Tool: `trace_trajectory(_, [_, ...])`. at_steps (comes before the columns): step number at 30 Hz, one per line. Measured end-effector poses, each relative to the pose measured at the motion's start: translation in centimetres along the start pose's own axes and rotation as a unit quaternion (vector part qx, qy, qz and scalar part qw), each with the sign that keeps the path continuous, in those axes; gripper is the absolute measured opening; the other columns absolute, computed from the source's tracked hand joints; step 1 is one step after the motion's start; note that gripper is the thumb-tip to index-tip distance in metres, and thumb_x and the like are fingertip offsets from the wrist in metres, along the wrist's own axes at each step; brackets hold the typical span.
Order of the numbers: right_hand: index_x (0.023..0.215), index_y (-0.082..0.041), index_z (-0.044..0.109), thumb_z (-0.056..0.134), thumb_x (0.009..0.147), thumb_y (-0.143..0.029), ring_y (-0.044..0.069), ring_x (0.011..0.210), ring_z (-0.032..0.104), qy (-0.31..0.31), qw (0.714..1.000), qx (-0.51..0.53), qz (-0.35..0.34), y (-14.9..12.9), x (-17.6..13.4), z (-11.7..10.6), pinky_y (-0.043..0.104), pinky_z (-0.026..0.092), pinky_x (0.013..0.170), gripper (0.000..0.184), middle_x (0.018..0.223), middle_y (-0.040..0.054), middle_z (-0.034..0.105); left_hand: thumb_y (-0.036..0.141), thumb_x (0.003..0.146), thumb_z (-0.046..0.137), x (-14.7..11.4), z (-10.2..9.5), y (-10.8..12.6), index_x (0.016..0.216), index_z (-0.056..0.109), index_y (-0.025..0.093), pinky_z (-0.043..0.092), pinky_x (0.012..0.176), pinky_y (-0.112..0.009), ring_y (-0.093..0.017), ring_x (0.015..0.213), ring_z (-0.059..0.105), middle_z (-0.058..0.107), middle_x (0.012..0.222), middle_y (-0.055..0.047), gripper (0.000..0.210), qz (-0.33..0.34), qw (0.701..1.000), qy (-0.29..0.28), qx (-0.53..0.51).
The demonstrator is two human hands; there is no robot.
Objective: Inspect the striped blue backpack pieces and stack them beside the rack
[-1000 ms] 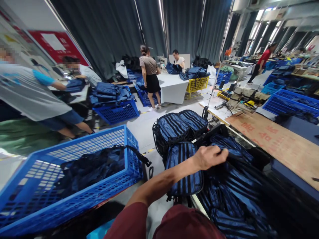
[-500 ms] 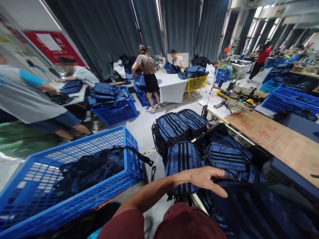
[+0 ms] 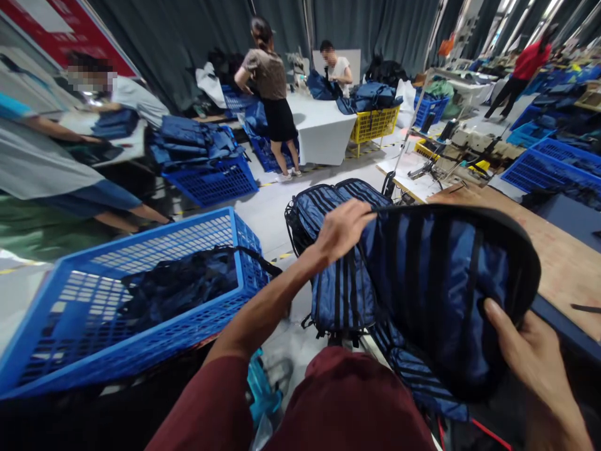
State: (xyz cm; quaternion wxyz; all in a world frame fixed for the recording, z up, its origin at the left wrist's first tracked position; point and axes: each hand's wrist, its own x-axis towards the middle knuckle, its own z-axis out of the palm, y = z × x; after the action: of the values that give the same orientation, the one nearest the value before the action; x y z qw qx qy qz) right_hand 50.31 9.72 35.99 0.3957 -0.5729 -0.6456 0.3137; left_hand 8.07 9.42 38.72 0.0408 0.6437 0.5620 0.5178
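Note:
A blue backpack [image 3: 427, 282] with black stripes and black edging hangs raised in front of me, held at two places. My left hand [image 3: 345, 228] pinches its upper left edge, fingers closed. On the lower right side my right hand [image 3: 526, 338] grips the edge, the thumb lying over the striped face and the other fingers hidden behind. Below and to the left, another striped blue backpack [image 3: 340, 294] lies flat, partly covered by the raised one. More backpacks [image 3: 310, 207] of the same kind lie farther back.
To my left stands a blue plastic crate [image 3: 235, 250] holding dark blue pieces. A brown board [image 3: 558, 263] covers the worktable at right, near a sewing machine [image 3: 474, 141]. Several people work beyond, around a white table [image 3: 323, 125] and a yellow basket [image 3: 375, 125].
The backpack at lower right has been lifted and tilted up. My left hand has closed on its edge and moved up and left; my right hand has come into view.

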Motion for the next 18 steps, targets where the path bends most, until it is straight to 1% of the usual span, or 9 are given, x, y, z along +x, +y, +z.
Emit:
trace_trajectory(2, [0.103, -0.019, 0.084, 0.087, 0.082, -0.075, 0.025, 0.071, 0.066, 0.021, 0.999, 0.028, 0.028, -1.2, 1.4, 2.5, 0.035, 0.052, 0.063, 0.059, 0.084, 0.0062, 0.077, 0.043, 0.103, 0.072, 1.7, -2.2, -0.4, 0.105, 0.068, 0.020, 0.051, 0.084, -0.030, -0.016, 0.084, 0.060, 0.065, 0.092, 0.000, 0.023, -0.037, 0.999, 0.024, -0.020])
trace_trajectory(4, [0.107, -0.018, 0.082, 0.087, 0.082, -0.077, 0.024, 0.073, 0.066, 0.024, 0.996, 0.075, 0.047, -1.9, 2.8, 4.6, 0.035, 0.052, 0.067, 0.063, 0.087, 0.0060, 0.076, 0.049, 0.101, 0.074, 2.0, -4.4, -0.7, 0.111, 0.065, 0.021, 0.050, 0.076, -0.027, -0.014, 0.078, 0.059, 0.063, 0.088, 0.001, 0.031, -0.089, 0.990, -0.029, -0.103])
trace_trajectory(7, [0.108, -0.017, 0.082, 0.090, 0.079, -0.077, 0.025, 0.075, 0.069, -0.021, 0.985, 0.148, 0.083, -1.8, 4.3, 7.0, 0.036, 0.055, 0.070, 0.067, 0.089, 0.0070, 0.078, 0.059, 0.098, 0.076, 0.5, -7.2, -1.8, 0.119, 0.063, 0.023, 0.047, 0.067, -0.027, -0.014, 0.073, 0.058, 0.061, 0.085, 0.002, 0.043, -0.148, 0.954, -0.122, -0.229])
trace_trajectory(9, [0.106, -0.017, 0.082, 0.092, 0.077, -0.077, 0.026, 0.075, 0.071, -0.053, 0.978, 0.176, 0.103, -1.4, 4.9, 8.7, 0.036, 0.056, 0.068, 0.068, 0.089, 0.0077, 0.079, 0.061, 0.093, 0.081, -0.7, -8.3, -3.3, 0.118, 0.062, 0.025, 0.044, 0.064, -0.026, -0.014, 0.070, 0.056, 0.059, 0.085, 0.002, 0.048, -0.175, 0.943, -0.133, -0.250])
trace_trajectory(11, [0.107, -0.016, 0.082, 0.093, 0.076, -0.076, 0.027, 0.073, 0.072, -0.088, 0.970, 0.195, 0.120, -1.0, 5.4, 11.0, 0.036, 0.057, 0.065, 0.068, 0.087, 0.0073, 0.080, 0.058, 0.089, 0.086, -1.4, -8.5, -5.6, 0.114, 0.063, 0.025, 0.045, 0.065, -0.027, -0.015, 0.072, 0.057, 0.061, 0.086, 0.002, 0.047, -0.182, 0.957, -0.112, -0.199])
trace_trajectory(13, [0.109, -0.016, 0.082, 0.094, 0.076, -0.075, 0.027, 0.072, 0.073, -0.129, 0.958, 0.213, 0.145, -0.5, 5.7, 14.3, 0.036, 0.059, 0.066, 0.069, 0.086, 0.0064, 0.080, 0.050, 0.086, 0.090, -1.3, -8.0, -8.2, 0.109, 0.065, 0.024, 0.047, 0.073, -0.028, -0.016, 0.077, 0.060, 0.063, 0.086, 0.002, 0.042, -0.177, 0.979, -0.069, -0.074])
trace_trajectory(14, [0.111, -0.016, 0.082, 0.094, 0.076, -0.075, 0.028, 0.073, 0.073, -0.153, 0.949, 0.225, 0.160, -0.1, 5.8, 16.3, 0.038, 0.060, 0.068, 0.069, 0.085, 0.0062, 0.080, 0.044, 0.087, 0.089, -1.2, -7.5, -9.6, 0.108, 0.066, 0.024, 0.048, 0.076, -0.029, -0.017, 0.080, 0.061, 0.064, 0.086, 0.003, 0.037, -0.181, 0.982, -0.051, 0.006])
trace_trajectory(16, [0.113, -0.017, 0.082, 0.091, 0.078, -0.075, 0.030, 0.079, 0.076, -0.196, 0.930, 0.247, 0.188, 1.3, 5.8, 20.8, 0.041, 0.063, 0.075, 0.069, 0.086, 0.0065, 0.080, 0.036, 0.094, 0.082, -1.2, -6.0, -12.3, 0.112, 0.068, 0.026, 0.048, 0.081, -0.032, -0.021, 0.085, 0.066, 0.069, 0.091, 0.001, 0.026, -0.207, 0.964, -0.041, 0.162])
trace_trajectory(18, [0.115, -0.017, 0.082, 0.085, 0.081, -0.078, 0.033, 0.091, 0.077, -0.216, 0.925, 0.246, 0.193, 3.7, 5.8, 25.3, 0.042, 0.064, 0.084, 0.069, 0.094, 0.0082, 0.082, 0.034, 0.102, 0.072, -1.9, -4.3, -15.0, 0.126, 0.067, 0.029, 0.050, 0.085, -0.035, -0.026, 0.096, 0.071, 0.076, 0.108, -0.003, 0.025, -0.244, 0.930, -0.061, 0.270])
